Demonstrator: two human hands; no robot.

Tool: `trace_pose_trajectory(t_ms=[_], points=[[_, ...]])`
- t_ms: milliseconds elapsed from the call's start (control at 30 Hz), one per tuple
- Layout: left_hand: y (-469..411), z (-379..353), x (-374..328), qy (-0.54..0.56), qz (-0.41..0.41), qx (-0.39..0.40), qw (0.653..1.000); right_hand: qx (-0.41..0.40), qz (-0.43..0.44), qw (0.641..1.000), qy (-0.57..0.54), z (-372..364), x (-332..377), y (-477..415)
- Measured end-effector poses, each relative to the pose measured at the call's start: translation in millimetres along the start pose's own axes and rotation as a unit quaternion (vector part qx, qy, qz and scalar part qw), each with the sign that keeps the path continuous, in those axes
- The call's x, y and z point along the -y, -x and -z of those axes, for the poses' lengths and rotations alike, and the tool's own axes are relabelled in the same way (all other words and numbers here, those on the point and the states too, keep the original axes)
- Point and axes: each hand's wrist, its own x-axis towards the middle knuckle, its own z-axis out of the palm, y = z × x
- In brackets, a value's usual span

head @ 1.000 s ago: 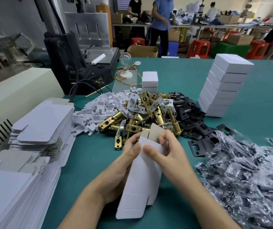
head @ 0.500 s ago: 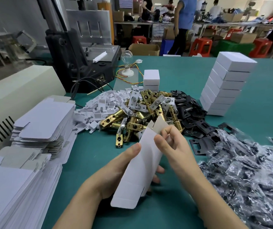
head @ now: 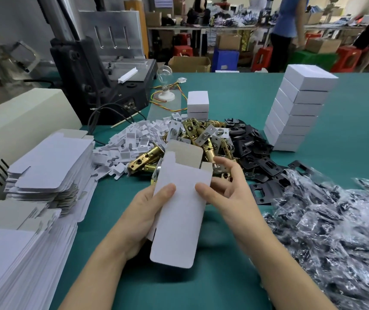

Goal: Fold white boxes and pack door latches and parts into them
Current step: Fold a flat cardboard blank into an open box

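Note:
A white cardboard box blank is held upright above the green table, its top flap open and showing a brown inside. My left hand grips its left side, thumb on the front face. My right hand holds the right edge with the thumb on the front and the fingers spread behind. Just beyond lies a heap of brass door latches. White plastic parts lie to the heap's left and black strike plates to its right.
Flat box blanks are stacked at the left, more nearer me. A tall stack of folded white boxes stands at the right, a short one behind the latches. Bagged black parts fill the right. A machine stands behind.
The box blank has swung from tilted to more upright and opened out into a sleeve. My right hand slid from the top flap to the right edge.

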Motion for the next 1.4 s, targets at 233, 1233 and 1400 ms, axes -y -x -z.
trace_pose_trajectory(t_ms=[233, 1233, 1400], points=[[-5, 0, 7, -0.045, -0.078, -0.075, 0.993, -0.031, -0.004, 0.999, 0.004, -1, 0, 2], [-4, -1, 9, -0.12, -0.26, -0.059, 0.956, -0.009, 0.11, 0.989, 0.097, -7, -2, 4], [-4, -4, 10, -0.133, -0.255, -0.044, 0.957, -0.004, 0.087, 0.99, 0.11, -5, -2, 3]])
